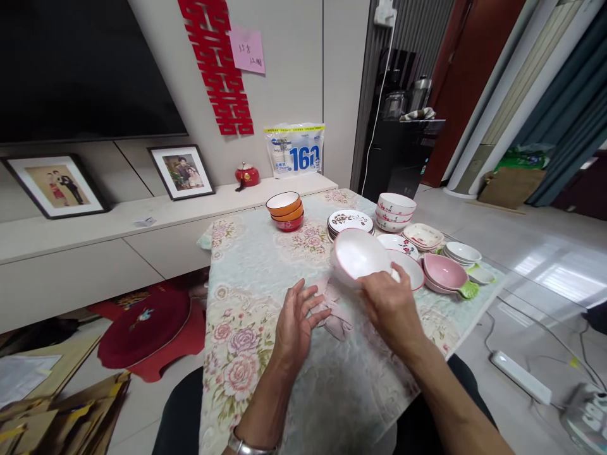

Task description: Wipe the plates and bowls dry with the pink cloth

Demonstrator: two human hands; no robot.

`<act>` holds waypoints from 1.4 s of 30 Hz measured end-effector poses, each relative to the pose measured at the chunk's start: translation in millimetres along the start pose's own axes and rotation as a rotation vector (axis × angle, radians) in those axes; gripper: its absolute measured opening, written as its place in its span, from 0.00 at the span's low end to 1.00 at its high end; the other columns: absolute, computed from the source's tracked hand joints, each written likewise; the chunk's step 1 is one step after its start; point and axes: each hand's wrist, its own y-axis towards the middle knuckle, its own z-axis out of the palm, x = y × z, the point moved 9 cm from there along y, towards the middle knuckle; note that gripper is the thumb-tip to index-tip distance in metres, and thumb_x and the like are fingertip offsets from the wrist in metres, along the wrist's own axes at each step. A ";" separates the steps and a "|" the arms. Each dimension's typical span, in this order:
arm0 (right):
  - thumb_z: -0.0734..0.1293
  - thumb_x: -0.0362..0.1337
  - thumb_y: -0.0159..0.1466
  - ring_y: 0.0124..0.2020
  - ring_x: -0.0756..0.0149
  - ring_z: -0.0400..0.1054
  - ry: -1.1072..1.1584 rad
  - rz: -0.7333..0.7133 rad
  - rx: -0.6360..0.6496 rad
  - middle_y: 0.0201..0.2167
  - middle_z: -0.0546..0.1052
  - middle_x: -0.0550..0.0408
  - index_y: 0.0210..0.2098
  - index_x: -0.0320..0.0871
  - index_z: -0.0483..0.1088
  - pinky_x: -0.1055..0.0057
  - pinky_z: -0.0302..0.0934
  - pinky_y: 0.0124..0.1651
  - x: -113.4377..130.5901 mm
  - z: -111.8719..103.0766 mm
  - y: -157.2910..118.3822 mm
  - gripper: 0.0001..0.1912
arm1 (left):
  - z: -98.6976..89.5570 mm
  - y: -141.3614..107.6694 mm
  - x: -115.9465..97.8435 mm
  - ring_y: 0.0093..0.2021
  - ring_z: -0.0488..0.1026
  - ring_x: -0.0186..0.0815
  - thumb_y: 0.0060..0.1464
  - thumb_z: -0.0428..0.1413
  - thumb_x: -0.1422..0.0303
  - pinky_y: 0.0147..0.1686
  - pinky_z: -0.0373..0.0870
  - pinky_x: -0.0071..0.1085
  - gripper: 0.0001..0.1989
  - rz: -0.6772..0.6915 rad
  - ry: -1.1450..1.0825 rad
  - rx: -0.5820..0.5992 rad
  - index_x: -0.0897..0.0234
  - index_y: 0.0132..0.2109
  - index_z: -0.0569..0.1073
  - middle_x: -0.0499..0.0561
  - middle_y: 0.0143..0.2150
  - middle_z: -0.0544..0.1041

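Note:
My right hand [391, 300] grips the near rim of a white bowl [361, 253] with a pink edge. The bowl is lifted and tilted, its inside facing me, and slightly blurred. My left hand [300, 319] holds nothing; its fingers are spread with the palm turned towards the bowl. Beneath and just beyond the left fingers a crumpled pink cloth [336, 319] lies on the flowered tablecloth [256, 303]. Behind the lifted bowl are a stack of brown-patterned plates [349, 220] and a pink-rimmed white dish [411, 268], partly hidden by the bowl and my hand.
Orange and red bowls [287, 212] are stacked at the table's far side. To the right stand white patterned bowls [396, 212], square dishes [423, 235], pink leaf-handled bowls [446, 272] and small white dishes [462, 253]. A red stool [147, 322] is at the left.

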 end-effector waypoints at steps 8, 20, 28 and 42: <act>0.60 0.29 0.63 0.33 0.59 0.69 -0.217 0.155 0.224 0.27 0.77 0.53 0.31 0.44 0.66 0.54 0.47 0.58 -84.6 -14.7 -7.2 0.07 | -0.6 -0.3 4.4 0.41 0.75 0.40 0.62 0.52 0.59 0.32 0.76 0.33 0.21 -0.022 0.062 -0.012 0.72 0.52 0.71 0.65 0.48 0.75; 0.59 0.32 0.67 0.35 0.59 0.71 -0.251 0.177 0.486 0.30 0.79 0.51 0.33 0.43 0.69 0.54 0.47 0.55 -94.6 13.6 -20.9 0.08 | -2.6 1.4 3.3 0.40 0.74 0.40 0.56 0.57 0.56 0.31 0.75 0.32 0.23 -0.008 0.065 0.013 0.72 0.49 0.73 0.64 0.45 0.76; 0.56 0.32 0.69 0.34 0.59 0.72 -0.290 0.174 0.546 0.31 0.80 0.49 0.34 0.42 0.70 0.52 0.50 0.55 -91.3 16.3 -23.0 0.13 | -4.9 2.3 4.2 0.39 0.75 0.40 0.52 0.60 0.54 0.30 0.74 0.33 0.25 -0.018 0.030 0.013 0.72 0.47 0.74 0.63 0.44 0.77; 0.60 0.32 0.69 0.50 0.56 0.71 -0.090 0.013 0.339 0.46 0.78 0.48 0.50 0.43 0.71 0.52 0.48 0.61 3.4 17.2 49.0 0.13 | -1.6 7.3 10.0 0.35 0.74 0.38 0.53 0.60 0.58 0.29 0.72 0.32 0.21 -0.116 -0.075 0.012 0.71 0.46 0.73 0.63 0.43 0.76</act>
